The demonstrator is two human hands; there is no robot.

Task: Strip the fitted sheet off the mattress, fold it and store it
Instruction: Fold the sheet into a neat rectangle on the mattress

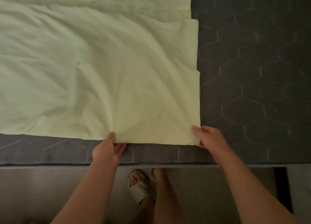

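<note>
Bare grey quilted mattress point(252, 72) serves as the folding surface, the pale sheet point(101, 72) spread over it.
Left hand point(107, 149) pinches the near edge and right hand point(208, 138) pinches the near corner, probably to square the layers before another fold.

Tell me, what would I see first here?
A big pale yellow sheet lies spread over a dark grey mattress with a hexagon pattern. Two hands pinch its near edge: the left hand in the middle, the right hand at the corner.
</note>
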